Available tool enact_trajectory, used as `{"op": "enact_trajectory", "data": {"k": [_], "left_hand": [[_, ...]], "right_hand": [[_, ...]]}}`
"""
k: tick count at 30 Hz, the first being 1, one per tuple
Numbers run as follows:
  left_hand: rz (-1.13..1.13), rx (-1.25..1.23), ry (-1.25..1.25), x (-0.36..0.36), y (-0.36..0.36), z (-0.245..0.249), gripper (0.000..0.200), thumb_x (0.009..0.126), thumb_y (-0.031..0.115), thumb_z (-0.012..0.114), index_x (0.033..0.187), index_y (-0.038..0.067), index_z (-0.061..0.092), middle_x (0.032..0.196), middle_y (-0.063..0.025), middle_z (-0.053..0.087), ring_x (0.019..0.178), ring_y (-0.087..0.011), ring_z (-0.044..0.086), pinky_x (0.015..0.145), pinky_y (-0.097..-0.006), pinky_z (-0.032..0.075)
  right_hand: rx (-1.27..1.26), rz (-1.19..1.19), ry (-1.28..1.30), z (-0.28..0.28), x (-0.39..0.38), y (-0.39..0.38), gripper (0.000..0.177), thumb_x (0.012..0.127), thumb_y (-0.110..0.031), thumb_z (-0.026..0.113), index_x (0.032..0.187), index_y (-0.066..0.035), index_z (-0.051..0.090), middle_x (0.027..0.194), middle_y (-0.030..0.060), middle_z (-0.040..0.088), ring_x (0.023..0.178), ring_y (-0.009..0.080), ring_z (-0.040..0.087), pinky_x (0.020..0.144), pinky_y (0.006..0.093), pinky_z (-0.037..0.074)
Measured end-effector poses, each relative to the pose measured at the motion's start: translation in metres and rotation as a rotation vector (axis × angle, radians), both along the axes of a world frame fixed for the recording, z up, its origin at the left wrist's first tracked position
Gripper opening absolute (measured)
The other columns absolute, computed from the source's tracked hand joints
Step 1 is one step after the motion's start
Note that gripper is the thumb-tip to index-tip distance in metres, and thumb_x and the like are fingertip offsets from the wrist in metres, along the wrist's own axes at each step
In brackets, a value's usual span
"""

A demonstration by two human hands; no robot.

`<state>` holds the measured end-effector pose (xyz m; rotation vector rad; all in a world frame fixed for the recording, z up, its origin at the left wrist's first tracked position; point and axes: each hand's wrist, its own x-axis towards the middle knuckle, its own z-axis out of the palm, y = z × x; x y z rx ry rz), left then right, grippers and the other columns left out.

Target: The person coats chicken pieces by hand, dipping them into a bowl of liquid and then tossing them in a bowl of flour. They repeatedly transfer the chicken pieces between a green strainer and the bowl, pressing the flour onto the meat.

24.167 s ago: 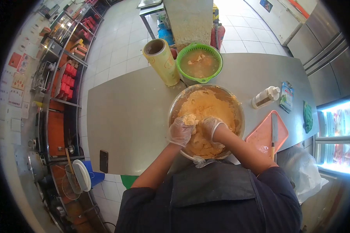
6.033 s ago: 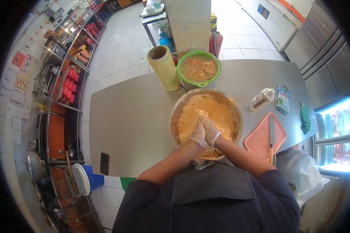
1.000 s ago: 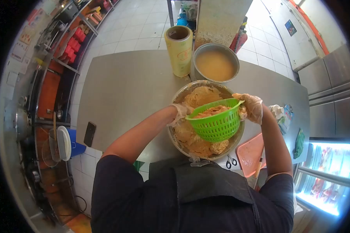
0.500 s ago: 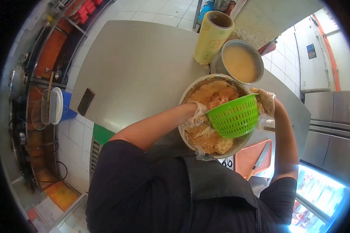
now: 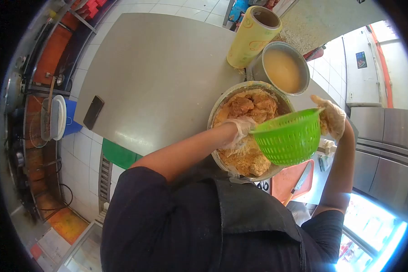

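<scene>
Between my hands is a green plastic colander (image 5: pixel 289 143), tilted over the right side of a large metal bowl (image 5: pixel 211 119). My left hand (image 5: pixel 240 130), in a clear glove, pinches the colander's left rim above the bowl. With its glove caked in batter, my right hand (image 5: pixel 333 119) grips the opposite rim. Raw meat pieces (image 5: pixel 251 105) coated in wet batter lie at the far side of the bowl. Nearer me, clumpy flour (image 5: pixel 249 161) fills the bowl. The inside of the colander is mostly hidden.
A metal pot of pale liquid (image 5: pixel 283 70) stands behind the bowl, beside a roll of plastic wrap (image 5: pixel 254 38). At the left table (image 5: pixel 167 68) edge lies a phone (image 5: pixel 94 112). A knife (image 5: pixel 299 181) rests on an orange tray (image 5: pixel 281 179) at right.
Both hands have carried the colander to the right, partly off the bowl. Meat pieces now show at the bowl's far side, where the colander's edge was before.
</scene>
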<state>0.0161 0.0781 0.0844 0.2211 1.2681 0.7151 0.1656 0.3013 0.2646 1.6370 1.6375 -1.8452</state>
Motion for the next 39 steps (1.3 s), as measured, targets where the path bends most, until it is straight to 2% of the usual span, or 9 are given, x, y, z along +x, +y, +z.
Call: {"op": "enact_trajectory", "data": {"k": [6, 8, 10, 13, 15, 18, 20, 27, 39], "left_hand": [[0.35, 0.632, 0.151, 0.005, 0.003, -0.031, 0.043, 0.101, 0.023, 0.051, 0.142, 0.011, 0.054, 0.14, -0.0145, 0.059, 0.128, -0.0258, 0.055, 0.102, -0.0419, 0.049], [0.206, 0.666, 0.465, -0.005, 0.0, -0.045, 0.045, 0.104, 0.022, 0.05, 0.148, 0.014, 0.048, 0.128, -0.0104, 0.063, 0.101, -0.0214, 0.062, 0.084, -0.0392, 0.055], [0.104, 0.601, 0.589, -0.021, -0.005, -0.049, 0.045, 0.105, 0.021, 0.048, 0.15, 0.014, 0.046, 0.125, -0.0088, 0.064, 0.089, -0.0179, 0.062, 0.076, -0.0351, 0.055], [0.21, 0.418, 0.457, -0.028, -0.022, -0.036, 0.041, 0.105, 0.024, 0.048, 0.145, 0.013, 0.051, 0.113, -0.006, 0.066, 0.084, -0.0174, 0.062, 0.071, -0.0354, 0.054], [0.229, 0.294, 0.41, -0.025, -0.028, -0.005, 0.036, 0.103, 0.024, 0.051, 0.135, 0.011, 0.058, 0.105, -0.0053, 0.067, 0.089, -0.0211, 0.063, 0.073, -0.0409, 0.053], [-0.217, 0.413, 0.999, -0.023, -0.036, 0.011, 0.029, 0.098, 0.022, 0.053, 0.121, 0.009, 0.064, 0.103, -0.008, 0.067, 0.097, -0.0256, 0.064, 0.078, -0.046, 0.052], [-0.551, 0.803, 1.597, -0.016, -0.052, -0.016, 0.025, 0.095, 0.019, 0.054, 0.112, 0.008, 0.067, 0.103, -0.0114, 0.067, 0.097, -0.0285, 0.066, 0.079, -0.0478, 0.053], [-0.975, 0.656, 1.509, -0.001, -0.058, 0.017, 0.024, 0.09, 0.02, 0.057, 0.103, 0.008, 0.074, 0.105, -0.0136, 0.069, 0.101, -0.0329, 0.068, 0.085, -0.0462, 0.057], [-0.937, 0.827, 1.535, 0.006, -0.054, 0.013, 0.018, 0.088, 0.02, 0.06, 0.094, 0.011, 0.074, 0.097, -0.0087, 0.07, 0.099, -0.0265, 0.069, 0.083, -0.0406, 0.056]], "right_hand": [[0.266, 0.043, 0.174, -0.03, 0.054, 0.023, 0.028, 0.094, -0.027, 0.069, 0.108, -0.002, 0.071, 0.092, 0.0057, 0.069, 0.079, 0.0155, 0.066, 0.068, 0.0299, 0.054], [0.89, 0.551, 0.608, -0.054, 0.084, 0.031, 0.022, 0.096, -0.005, 0.065, 0.116, 0.004, 0.067, 0.104, 0.011, 0.069, 0.091, 0.0213, 0.067, 0.08, 0.0331, 0.055], [0.818, 0.264, 0.207, -0.016, 0.043, 0.002, 0.027, 0.094, 0.004, 0.063, 0.121, 0.004, 0.065, 0.109, 0.0134, 0.069, 0.095, 0.0238, 0.067, 0.084, 0.0338, 0.055], [0.737, 0.332, 0.815, -0.054, 0.051, 0.038, 0.03, 0.096, 0.002, 0.061, 0.126, 0.003, 0.062, 0.113, 0.0156, 0.069, 0.097, 0.0251, 0.068, 0.085, 0.0339, 0.055], [1.512, 0.554, 0.718, -0.075, 0.046, 0.051, 0.025, 0.099, -0.008, 0.062, 0.123, 0.002, 0.063, 0.11, 0.0141, 0.07, 0.093, 0.0239, 0.068, 0.081, 0.0336, 0.056], [0.034, -0.367, 0.887, -0.103, 0.025, 0.07, 0.03, 0.102, -0.026, 0.064, 0.119, -0.002, 0.064, 0.106, 0.0117, 0.07, 0.089, 0.0212, 0.067, 0.076, 0.033, 0.055], [0.085, -0.408, 0.838, -0.119, 0.009, 0.059, 0.035, 0.101, -0.034, 0.064, 0.119, -0.004, 0.063, 0.105, 0.0097, 0.07, 0.087, 0.0194, 0.067, 0.073, 0.0321, 0.053], [0.05, -0.541, 0.578, -0.123, -0.015, -0.002, 0.05, 0.101, -0.044, 0.061, 0.127, -0.001, 0.058, 0.114, 0.0119, 0.069, 0.098, 0.0265, 0.068, 0.085, 0.0427, 0.053], [0.658, 1.117, -0.4, -0.171, 0.066, -0.128, 0.045, 0.094, -0.043, 0.063, 0.113, -0.003, 0.073, 0.102, 0.0212, 0.071, 0.101, 0.0364, 0.07, 0.085, 0.0448, 0.056]]}}
